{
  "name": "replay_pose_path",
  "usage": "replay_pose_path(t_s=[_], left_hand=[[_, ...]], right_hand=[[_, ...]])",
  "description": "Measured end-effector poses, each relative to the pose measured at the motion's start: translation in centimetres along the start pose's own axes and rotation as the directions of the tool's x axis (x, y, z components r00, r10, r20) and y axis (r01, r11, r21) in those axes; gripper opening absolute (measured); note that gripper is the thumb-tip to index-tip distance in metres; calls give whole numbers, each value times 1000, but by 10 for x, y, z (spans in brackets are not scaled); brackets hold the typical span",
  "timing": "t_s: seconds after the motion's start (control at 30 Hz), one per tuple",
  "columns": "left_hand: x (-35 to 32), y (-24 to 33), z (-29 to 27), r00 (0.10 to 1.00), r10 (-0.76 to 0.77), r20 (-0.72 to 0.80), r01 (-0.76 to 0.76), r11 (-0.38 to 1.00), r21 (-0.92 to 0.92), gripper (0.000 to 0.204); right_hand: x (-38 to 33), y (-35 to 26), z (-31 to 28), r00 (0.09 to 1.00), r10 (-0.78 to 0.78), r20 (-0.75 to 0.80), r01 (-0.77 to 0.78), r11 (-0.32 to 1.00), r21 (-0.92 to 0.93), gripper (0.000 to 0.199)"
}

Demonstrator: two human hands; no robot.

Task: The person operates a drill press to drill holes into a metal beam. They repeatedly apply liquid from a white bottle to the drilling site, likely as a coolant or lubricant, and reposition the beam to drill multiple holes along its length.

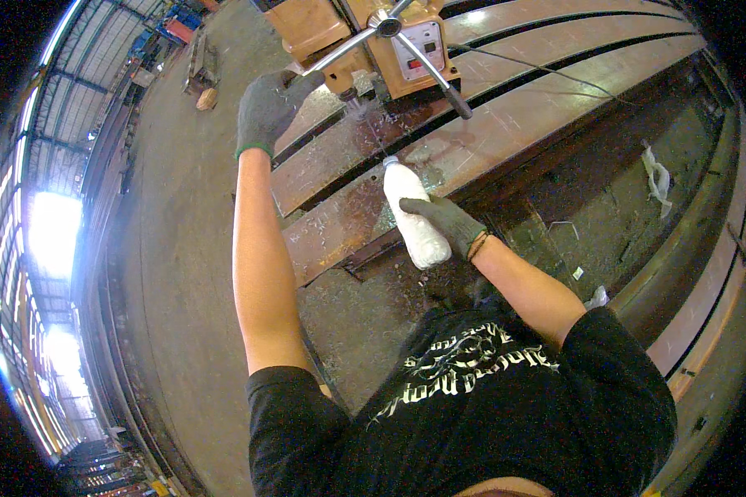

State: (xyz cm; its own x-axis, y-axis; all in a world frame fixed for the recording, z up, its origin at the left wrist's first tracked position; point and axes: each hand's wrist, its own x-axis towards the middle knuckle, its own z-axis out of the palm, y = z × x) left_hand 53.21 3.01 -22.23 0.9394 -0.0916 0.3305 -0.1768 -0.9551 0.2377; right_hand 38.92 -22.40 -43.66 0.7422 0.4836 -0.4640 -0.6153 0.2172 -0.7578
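My left hand (269, 109), in a grey knit glove with a green cuff, is closed round the end of a metal feed lever (340, 52) on a yellow-orange drill press (307, 26). In my gloved right hand (446, 222) is a plastic bottle (408, 207) of white liquid, tilted with its neck toward the drill bit (354, 106). A thin streak of liquid seems to run between the bottle's cap and the bit. Wet patches and metal shavings lie on the steel beam (340, 228) around the bit. The bit's tip is hard to make out.
Long steel beams (547, 50) run side by side with dark gaps between them. A black cable (547, 72) crosses them on the right. Plastic scraps (658, 180) lie on the ground at right. Concrete floor (174, 248) stretches left, with stacked material (201, 62) farther off.
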Motion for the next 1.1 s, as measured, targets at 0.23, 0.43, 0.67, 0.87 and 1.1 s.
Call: replay_pose_path(t_s=[0.23, 0.43, 0.67, 0.87, 1.1], left_hand=[[-2, 4, -2, 999, -35, 26, 35, 999, 17, 73], [-8, 6, 1, 999, -34, -33, 33, 999, -22, 71], [-6, 4, 7, 998, -64, 27, 66, 995, -80, 68], [-31, -17, 78, 996, -85, -19, 80, 982, -172, 66], [94, 94, -84, 821, 546, -165, -515, 835, 195, 38]], right_hand=[[4, -2, -3, 1000, -22, -18, 20, 996, -92, 61], [3, -5, -1, 1000, -8, -14, 7, 998, -61, 61], [5, -6, 0, 999, -19, -50, 15, 997, -71, 57], [3, -5, -4, 991, -127, 36, 129, 991, -36, 60], [-43, -24, -64, 866, -471, -167, 398, 852, -339, 77]])
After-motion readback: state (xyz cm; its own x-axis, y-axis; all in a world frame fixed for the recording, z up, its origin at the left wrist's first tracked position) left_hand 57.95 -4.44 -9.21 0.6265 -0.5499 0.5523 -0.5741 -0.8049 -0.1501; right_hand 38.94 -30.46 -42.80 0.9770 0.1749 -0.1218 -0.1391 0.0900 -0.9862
